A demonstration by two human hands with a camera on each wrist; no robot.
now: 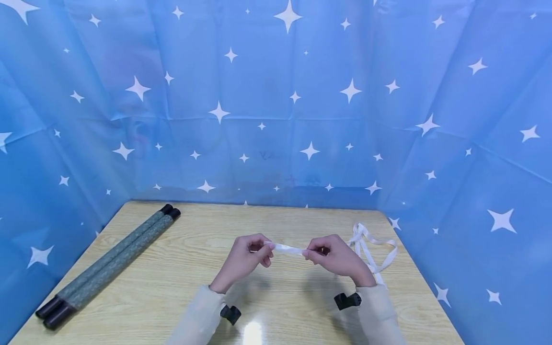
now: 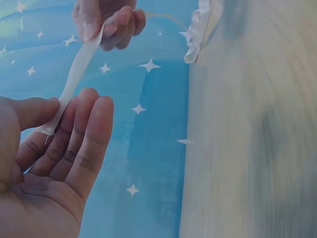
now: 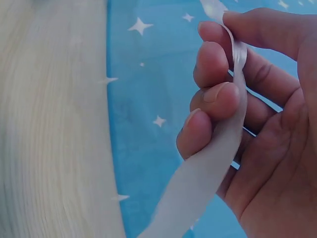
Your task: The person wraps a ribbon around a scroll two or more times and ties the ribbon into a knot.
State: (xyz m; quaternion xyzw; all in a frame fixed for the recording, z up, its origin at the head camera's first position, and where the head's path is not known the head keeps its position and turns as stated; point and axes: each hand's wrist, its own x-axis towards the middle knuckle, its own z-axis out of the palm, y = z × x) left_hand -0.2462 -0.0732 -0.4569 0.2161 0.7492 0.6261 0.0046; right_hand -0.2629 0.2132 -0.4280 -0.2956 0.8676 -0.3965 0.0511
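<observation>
A white ribbon (image 1: 288, 249) is stretched between both hands above the table. Its cut end is pinched between the thumb and forefinger of my left hand (image 1: 247, 258), as the left wrist view shows. My right hand (image 1: 334, 256) pinches the ribbon a short way along. In the right wrist view the ribbon (image 3: 198, 173) passes through the palm side of the right hand (image 3: 267, 104) and hangs down past the curled fingers. The rest of it lies in loose loops on the table, beyond and right of the right hand.
Two long rolls (image 1: 116, 258) with grey-green patterned covering and dark ends lie side by side along the left of the wooden table (image 1: 207, 230). A blue curtain (image 1: 267, 134) with white stars stands behind the table and on both sides.
</observation>
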